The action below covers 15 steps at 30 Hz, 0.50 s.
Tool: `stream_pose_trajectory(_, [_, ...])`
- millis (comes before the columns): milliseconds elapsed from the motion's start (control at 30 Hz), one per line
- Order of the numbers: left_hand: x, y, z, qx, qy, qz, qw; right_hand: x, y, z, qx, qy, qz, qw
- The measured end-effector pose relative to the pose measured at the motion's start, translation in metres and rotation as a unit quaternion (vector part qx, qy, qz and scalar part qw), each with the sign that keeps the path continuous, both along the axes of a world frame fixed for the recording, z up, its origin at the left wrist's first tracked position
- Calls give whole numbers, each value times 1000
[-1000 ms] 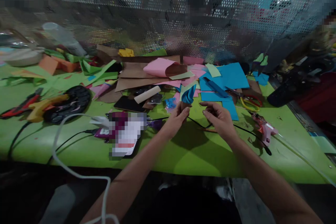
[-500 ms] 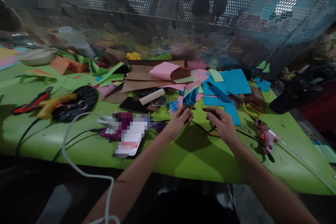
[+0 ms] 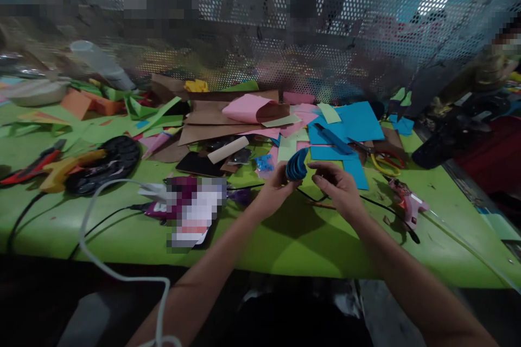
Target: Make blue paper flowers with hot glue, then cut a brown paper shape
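Observation:
In my left hand (image 3: 280, 181) is a small piece of blue layered paper (image 3: 297, 165), ridged and curved, held upright between thumb and fingers. My right hand (image 3: 336, 181) is just to the right of it, its index finger pointing at the paper. A small gap shows between that finger and the thumb; the other fingers curl under, partly hidden. Neither fingertip visibly touches the blue paper. Beneath both hands a black cable (image 3: 309, 195) crosses the green tabletop (image 3: 301, 244).
Blue sheets (image 3: 362, 122), brown paper (image 3: 207, 130) and pink paper (image 3: 246, 108) lie behind the hands. To the right are scissors (image 3: 386, 162) and a pink glue gun (image 3: 411, 206). Leftward are a phone (image 3: 199, 211), a white cable (image 3: 122, 276), a yellow-handled tool (image 3: 61, 171) and pliers (image 3: 36, 165).
The blue paper has turned in my left hand, so its ridged layers now face me more. My right hand has come slightly closer to it. The whole view has shifted a little.

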State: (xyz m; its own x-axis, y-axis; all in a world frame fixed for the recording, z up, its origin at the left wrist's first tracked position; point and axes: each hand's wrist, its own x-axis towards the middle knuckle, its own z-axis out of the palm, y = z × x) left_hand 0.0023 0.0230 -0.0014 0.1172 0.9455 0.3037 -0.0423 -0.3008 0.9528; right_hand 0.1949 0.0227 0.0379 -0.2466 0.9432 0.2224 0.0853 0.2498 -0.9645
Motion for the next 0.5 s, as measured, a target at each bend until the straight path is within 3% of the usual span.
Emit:
stream_pose_trajectory(133, [-2,-3,-2,107,117,36,987,2,1,-3,12,31,9,999])
stream_pose_trajectory(267, [-7,-5,3,179,188,76,963,4,0,4,58,-12,6,998])
stream_pose_trajectory(400, [-10,-7,9,214,201,68,954,4,0,12,72,-45,2,996])
stream_pose_trajectory(500, [-10,-7,8,194,151,36,969,10,-1,13,71,-52,-30,996])
